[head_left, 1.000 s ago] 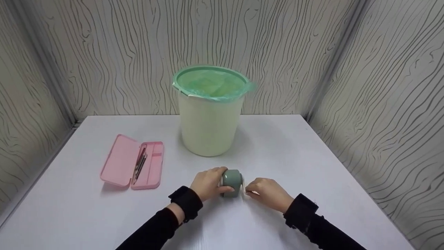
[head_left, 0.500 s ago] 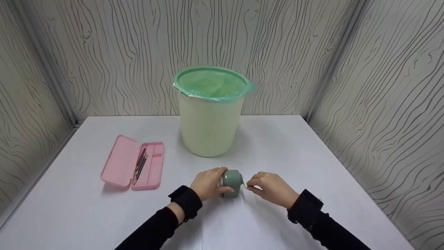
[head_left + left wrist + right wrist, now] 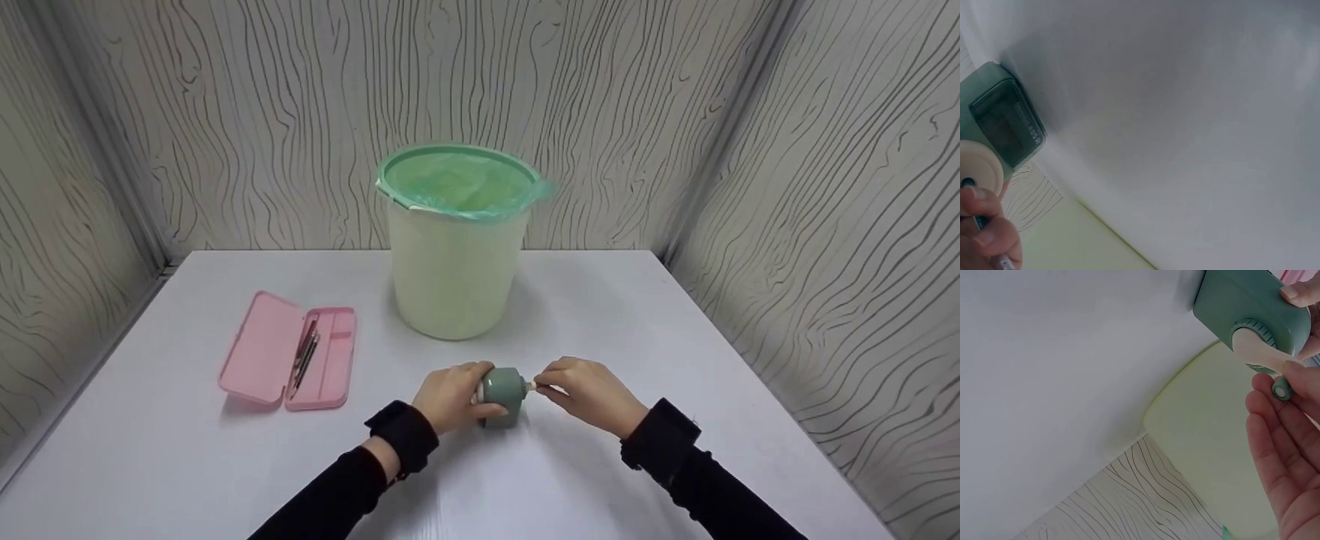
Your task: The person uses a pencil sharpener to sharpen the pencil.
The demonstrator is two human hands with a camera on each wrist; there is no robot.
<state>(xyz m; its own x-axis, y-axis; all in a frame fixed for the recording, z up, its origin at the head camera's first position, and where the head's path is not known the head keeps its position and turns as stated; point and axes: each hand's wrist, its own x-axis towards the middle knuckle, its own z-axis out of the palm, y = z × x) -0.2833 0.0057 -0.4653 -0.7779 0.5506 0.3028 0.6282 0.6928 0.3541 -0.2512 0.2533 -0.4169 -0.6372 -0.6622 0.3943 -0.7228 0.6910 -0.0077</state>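
Note:
A green crank pencil sharpener (image 3: 502, 388) stands on the white table in front of the person. From its left side my left hand (image 3: 448, 396) grips it, thumb and fingers around the body. In the left wrist view, fingers also lie around a pencil (image 3: 1001, 261) whose front end is in the hole of the cream dial (image 3: 981, 167). My right hand (image 3: 590, 393) pinches the end of the cream crank handle (image 3: 1261, 351) on the sharpener's right side. Past the thumb shows the handle's small green knob (image 3: 1282, 389); the other fingers are extended.
Behind the sharpener stands a pale green bin (image 3: 454, 277) with a green bag over its rim. To the left lies an open pink pencil case (image 3: 334, 367) holding several pencils (image 3: 304, 361). Wood-patterned panels (image 3: 300, 112) enclose the table (image 3: 622, 315).
My right hand has moved up with the crank handle, which has turned from pointing down to pointing toward the hand. My left hand and the sharpener have stayed in place.

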